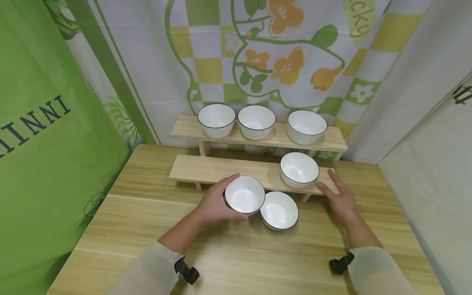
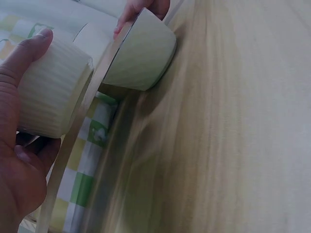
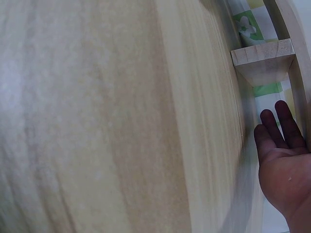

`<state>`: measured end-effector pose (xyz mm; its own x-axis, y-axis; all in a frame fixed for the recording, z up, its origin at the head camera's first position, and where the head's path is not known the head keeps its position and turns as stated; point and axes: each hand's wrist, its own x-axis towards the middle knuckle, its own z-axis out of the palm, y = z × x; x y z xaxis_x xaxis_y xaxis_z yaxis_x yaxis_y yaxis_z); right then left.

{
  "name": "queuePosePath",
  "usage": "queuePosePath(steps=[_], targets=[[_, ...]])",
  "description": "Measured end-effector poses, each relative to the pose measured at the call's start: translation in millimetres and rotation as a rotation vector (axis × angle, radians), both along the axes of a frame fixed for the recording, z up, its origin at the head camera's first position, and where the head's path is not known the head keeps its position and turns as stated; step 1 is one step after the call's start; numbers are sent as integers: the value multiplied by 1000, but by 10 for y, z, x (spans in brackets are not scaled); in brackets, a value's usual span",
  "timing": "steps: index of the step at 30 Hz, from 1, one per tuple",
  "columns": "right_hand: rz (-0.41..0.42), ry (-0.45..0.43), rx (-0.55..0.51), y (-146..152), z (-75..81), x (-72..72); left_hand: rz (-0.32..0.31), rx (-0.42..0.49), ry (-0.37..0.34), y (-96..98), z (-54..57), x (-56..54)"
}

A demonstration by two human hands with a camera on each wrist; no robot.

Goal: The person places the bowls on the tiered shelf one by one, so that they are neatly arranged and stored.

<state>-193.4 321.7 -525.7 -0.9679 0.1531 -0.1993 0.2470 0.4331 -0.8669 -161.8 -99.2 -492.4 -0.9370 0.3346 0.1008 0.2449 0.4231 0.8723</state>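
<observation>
My left hand (image 1: 219,203) grips a white bowl (image 1: 245,195) with a thin dark rim, thumb on its far side and fingers on its near side. The left wrist view shows this held bowl (image 2: 56,90) has ribbed sides. Just right of it, a second bowl (image 1: 279,210) sits on the table in front of the shelf. My right hand (image 1: 343,200) is at the right end of the lower shelf (image 1: 228,170), thumb at its front edge, beside a bowl (image 1: 299,169) standing on that board. In the right wrist view several fingers (image 3: 286,126) extend straight.
Three matching bowls stand on the upper shelf (image 1: 177,128), two close together at left and one (image 1: 307,127) at right. The wooden table (image 1: 147,205) extends in front. A patterned curtain (image 1: 206,49) hangs behind, with a green cloth (image 1: 44,102) at left.
</observation>
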Motion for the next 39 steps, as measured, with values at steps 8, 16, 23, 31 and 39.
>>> queuePosePath(steps=[8, 16, 23, 31, 39], targets=[[5, 9, 12, 11, -7, 5, 0, -13, 30, 38, 71, -93], [3, 21, 15, 18, -16, 4, 13, -7, 22, 78, 136, -173], [1, 15, 9, 20, -18, 3, 18, 7, 16, 115, 144, -237], [3, 23, 15, 22, -9, 12, 54, 13, 22, 225, 135, -300], [11, 22, 5, 18, -17, 5, 97, 60, -14, 315, 151, -335]])
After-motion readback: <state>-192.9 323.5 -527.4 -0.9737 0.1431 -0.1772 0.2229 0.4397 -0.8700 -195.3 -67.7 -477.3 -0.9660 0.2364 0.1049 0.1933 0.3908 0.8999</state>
